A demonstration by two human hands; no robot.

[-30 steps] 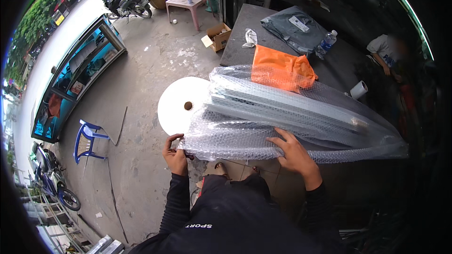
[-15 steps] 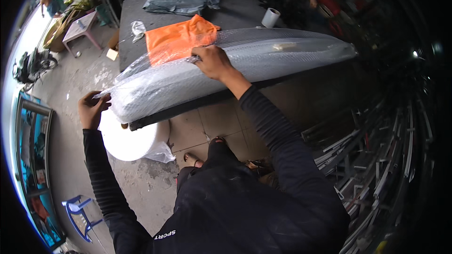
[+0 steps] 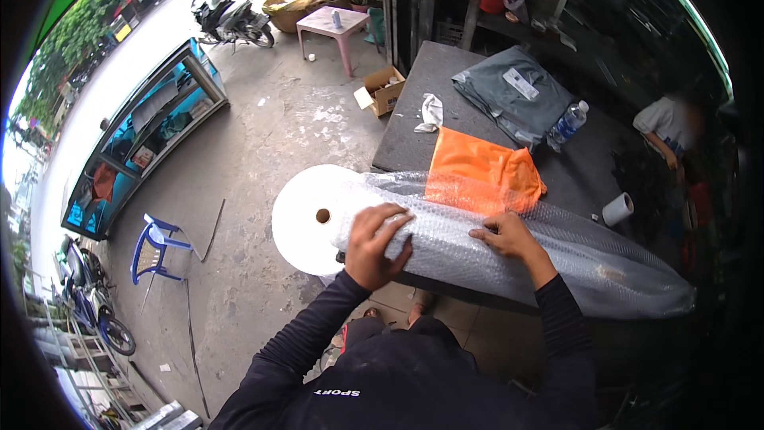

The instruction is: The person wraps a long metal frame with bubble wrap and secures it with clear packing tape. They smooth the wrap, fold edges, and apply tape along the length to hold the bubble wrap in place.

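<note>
The left hand (image 3: pixel 378 245) lies over the wrap (image 3: pixel 454 231) near the table's left corner, fingers spread and thumb held well apart, closed on nothing that shows. The right hand (image 3: pixel 509 235) is farther right along the table's near side, touching the wrap with bent fingers; whether it pinches a fold or only presses, I cannot tell.

The wrap, clear bubble sheet around something long, lies along the near side of the table (image 3: pixel 422 87), one layer reaching inward over part of the orange bag (image 3: pixel 477 163). What is inside cannot be made out. Off the table's left corner is a white roll (image 3: pixel 298 223), just beside the wrap's end. Toward the table's far side lie a grey packet (image 3: pixel 509 87) and a bottle (image 3: pixel 567 123); on its right part is a small roll (image 3: pixel 618 209).

To lay the sheet well, I would keep the left palm flat as an anchor and draw the slack with the right, working along the table's near side in short, even strokes. Light pressure should spare the bubbles. The loose layer over the bag is best lifted clear, lest the bag be caught under a fold.
</note>
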